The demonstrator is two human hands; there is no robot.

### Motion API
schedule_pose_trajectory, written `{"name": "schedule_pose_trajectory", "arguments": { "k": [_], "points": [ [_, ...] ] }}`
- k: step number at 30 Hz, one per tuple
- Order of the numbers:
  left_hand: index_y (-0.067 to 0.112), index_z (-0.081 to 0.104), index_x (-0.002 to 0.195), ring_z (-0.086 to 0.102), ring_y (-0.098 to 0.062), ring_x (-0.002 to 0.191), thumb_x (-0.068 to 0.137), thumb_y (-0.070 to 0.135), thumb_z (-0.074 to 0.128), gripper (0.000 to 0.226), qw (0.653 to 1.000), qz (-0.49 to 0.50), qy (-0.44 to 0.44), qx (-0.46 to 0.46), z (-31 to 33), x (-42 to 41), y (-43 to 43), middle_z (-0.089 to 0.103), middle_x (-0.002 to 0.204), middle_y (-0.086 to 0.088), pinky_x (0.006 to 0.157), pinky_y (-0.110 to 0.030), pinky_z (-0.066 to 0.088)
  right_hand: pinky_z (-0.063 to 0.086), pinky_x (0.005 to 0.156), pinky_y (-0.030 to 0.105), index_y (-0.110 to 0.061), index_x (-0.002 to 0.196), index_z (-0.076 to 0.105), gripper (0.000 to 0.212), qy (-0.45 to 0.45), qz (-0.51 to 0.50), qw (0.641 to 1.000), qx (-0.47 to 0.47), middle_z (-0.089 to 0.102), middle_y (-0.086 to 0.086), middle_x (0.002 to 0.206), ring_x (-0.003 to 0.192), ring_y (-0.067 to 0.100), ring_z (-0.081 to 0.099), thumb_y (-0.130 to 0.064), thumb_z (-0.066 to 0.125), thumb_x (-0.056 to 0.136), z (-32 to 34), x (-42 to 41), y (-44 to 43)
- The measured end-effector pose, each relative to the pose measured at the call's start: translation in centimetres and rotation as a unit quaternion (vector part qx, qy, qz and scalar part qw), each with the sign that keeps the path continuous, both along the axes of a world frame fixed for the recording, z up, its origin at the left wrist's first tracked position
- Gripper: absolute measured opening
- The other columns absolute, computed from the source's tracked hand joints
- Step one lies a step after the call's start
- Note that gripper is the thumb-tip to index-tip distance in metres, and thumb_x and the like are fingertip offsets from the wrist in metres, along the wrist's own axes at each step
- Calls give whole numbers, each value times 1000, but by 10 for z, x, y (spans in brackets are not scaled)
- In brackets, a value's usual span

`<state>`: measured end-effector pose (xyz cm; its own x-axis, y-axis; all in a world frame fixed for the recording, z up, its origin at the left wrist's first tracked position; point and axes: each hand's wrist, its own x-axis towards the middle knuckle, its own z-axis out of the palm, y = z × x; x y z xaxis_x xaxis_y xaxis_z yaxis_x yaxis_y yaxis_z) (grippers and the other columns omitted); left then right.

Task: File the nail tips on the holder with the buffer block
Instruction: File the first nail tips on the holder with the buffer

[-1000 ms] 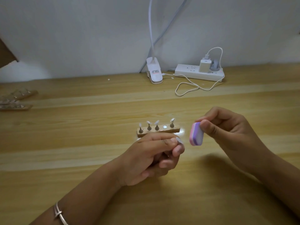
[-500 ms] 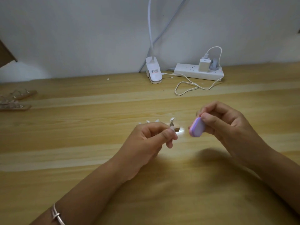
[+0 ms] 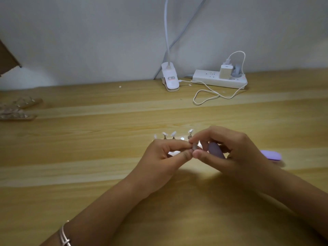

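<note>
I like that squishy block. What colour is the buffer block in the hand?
Purple, a soft lilac. The head view shows the buffer block in the right hand.

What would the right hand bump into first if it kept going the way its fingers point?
Probably the left hand. The right hand points leftward, and its fingertips already meet the left hand's fingertips around a small peg. The nail tips stand just behind, though depth is unclear.
</note>
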<state>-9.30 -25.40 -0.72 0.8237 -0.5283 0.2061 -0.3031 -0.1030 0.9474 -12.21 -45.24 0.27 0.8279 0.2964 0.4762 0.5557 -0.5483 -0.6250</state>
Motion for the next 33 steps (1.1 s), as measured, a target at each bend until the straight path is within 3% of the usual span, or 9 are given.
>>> {"name": "schedule_pose_trajectory", "arguments": {
  "k": [3,6,8,12,16,19,23,29,33],
  "points": [
    [6,75,106,69,-15,100,92,10,64,18,1000,20,-13,-16,5,2,2,76,101,-4,92,-30,52,42,68,11,-16,102,74,17,-33,16,999,-35,61,-16,84,77,8,59,-22,76,85,12,10,0],
    [16,76,102,63,4,65,83,12,77,20,985,144,-91,-5,6,8,9,76,89,5,60,-9,44,44,64,18,-17,100,75,16,-16,11,998,-54,57,-10,75,71,13,56,-20,80,85,30,30,2],
    [20,76,99,48,6,47,78,10,81,24,950,236,-196,61,6,15,18,74,86,11,52,-6,33,40,64,15,-17,100,77,16,8,-1,996,-92,54,-11,70,70,10,55,-21,80,84,38,47,3],
    [16,76,102,46,20,61,75,13,83,28,904,272,-289,162,8,22,29,73,92,8,61,-2,31,35,63,9,-18,101,79,18,44,-14,986,-163,54,-12,73,70,-2,52,-20,82,83,37,64,11],
    [22,76,105,51,16,71,70,30,86,37,917,261,-224,202,5,27,31,73,100,10,67,-4,33,35,63,10,-19,102,79,18,66,-36,977,-198,53,-14,76,69,-1,50,-21,81,84,31,66,17],
    [24,77,101,63,-1,87,67,35,86,37,923,254,-184,223,3,29,31,73,97,10,76,-18,45,35,63,10,-19,103,78,19,76,-43,974,-210,53,-13,78,71,2,50,-23,81,85,31,64,17],
    [26,76,96,64,-8,85,72,32,83,25,920,247,-173,253,1,30,30,69,87,12,79,-31,50,35,64,9,-20,108,77,24,73,-51,971,-221,57,-9,84,75,1,50,-27,80,85,30,62,15],
    [25,75,94,63,-9,86,76,31,81,20,921,240,-170,256,-2,33,31,68,88,12,80,-32,49,31,60,19,-18,97,77,27,68,-115,968,-212,51,-12,75,70,1,47,-40,78,83,19,58,7],
    [26,74,92,63,-9,86,76,30,80,17,922,238,-170,252,-1,33,30,68,87,12,80,-32,49,34,60,13,-18,85,78,20,66,-130,973,-177,50,-12,70,67,-1,49,-38,80,81,15,51,1]
  ]
}}
